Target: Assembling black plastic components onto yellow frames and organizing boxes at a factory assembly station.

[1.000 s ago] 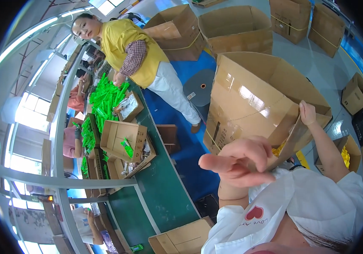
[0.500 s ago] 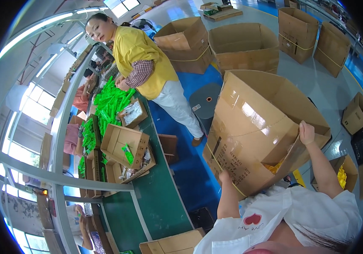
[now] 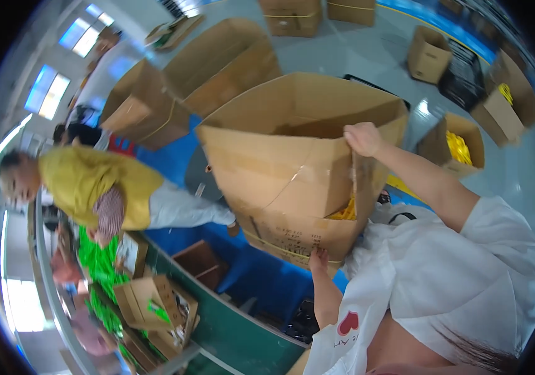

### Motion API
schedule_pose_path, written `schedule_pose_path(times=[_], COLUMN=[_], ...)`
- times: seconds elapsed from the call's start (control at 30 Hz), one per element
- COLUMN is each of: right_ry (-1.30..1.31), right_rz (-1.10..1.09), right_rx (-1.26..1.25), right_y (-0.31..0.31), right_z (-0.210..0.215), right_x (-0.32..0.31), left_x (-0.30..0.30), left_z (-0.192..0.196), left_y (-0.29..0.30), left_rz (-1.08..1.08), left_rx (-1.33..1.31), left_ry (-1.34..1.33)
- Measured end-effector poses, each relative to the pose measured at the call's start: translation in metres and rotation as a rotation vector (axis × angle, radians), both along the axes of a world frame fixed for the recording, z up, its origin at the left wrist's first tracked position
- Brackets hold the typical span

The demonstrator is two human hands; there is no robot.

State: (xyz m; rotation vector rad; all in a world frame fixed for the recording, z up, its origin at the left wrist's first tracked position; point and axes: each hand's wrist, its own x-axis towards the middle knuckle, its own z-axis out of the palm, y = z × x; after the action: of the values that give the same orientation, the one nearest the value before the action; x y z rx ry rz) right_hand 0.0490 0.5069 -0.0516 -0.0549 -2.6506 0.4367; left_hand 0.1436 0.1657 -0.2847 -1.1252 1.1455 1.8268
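Note:
A large, tall cardboard box (image 3: 273,172) stands tilted in front of me, its top flaps raised. My right hand (image 3: 363,139) is closed over the upper edge of its near right side. Low on the box's front, my left hand (image 3: 319,260) grips it beside the yellow strap (image 3: 267,240) that runs around it. Through a gap at the near corner some yellow pieces (image 3: 345,211) show inside; the rest of the contents is hidden.
A person in a yellow top (image 3: 99,181) stands left of the box at a green workbench (image 3: 217,312) bearing bright green pieces (image 3: 99,256) and small cartons. Other big boxes (image 3: 227,62) stand behind. At right are open cartons with yellow pieces (image 3: 458,147) and a black crate (image 3: 461,76).
My view has swung to the right, so the bench and the person now appear farther left. Both hands keep their hold on the box, which looks turned and more upright.

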Motion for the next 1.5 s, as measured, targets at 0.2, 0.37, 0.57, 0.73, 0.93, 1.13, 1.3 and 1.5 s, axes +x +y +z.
schedule_pose_path(times=[0.2, 0.37, 0.57, 0.73, 0.93, 1.13, 1.3, 1.5], right_ry=[0.011, 0.009, -0.098, -0.031, 0.011, 0.068, 0.060, 0.035], right_rz=[0.006, 0.029, 0.031, -0.046, 0.002, 0.022, 0.020, 0.012], right_rx=[-0.030, -0.035, -0.007, 0.041, 0.020, 0.095, 0.087, 0.027], right_y=[0.003, -0.003, -0.009, 0.029, 0.018, 0.041, 0.027, 0.034], right_z=[0.004, 0.006, 0.001, 0.012, 0.006, -0.009, 0.003, 0.000], right_x=[0.016, 0.025, -0.008, 0.004, -0.003, 0.004, -0.001, 0.000], left_x=[0.010, 0.030, 0.022, 0.006, 0.032, 0.036, 0.047, 0.042], left_z=[-0.015, -0.021, -0.028, -0.012, -0.026, -0.016, -0.078, -0.107], left_y=[-0.017, -0.041, -0.029, 0.014, -0.002, 0.014, -0.005, 0.008], left_rz=[-0.222, -0.170, -0.005, 0.105, 0.052, 0.014, 0.139, 0.406], left_rx=[-0.144, -0.155, -0.166, 0.058, -0.197, -0.403, -0.316, -0.277], left_ry=[-0.010, -0.022, 0.094, 0.068, -0.039, -0.057, 0.105, 0.108])
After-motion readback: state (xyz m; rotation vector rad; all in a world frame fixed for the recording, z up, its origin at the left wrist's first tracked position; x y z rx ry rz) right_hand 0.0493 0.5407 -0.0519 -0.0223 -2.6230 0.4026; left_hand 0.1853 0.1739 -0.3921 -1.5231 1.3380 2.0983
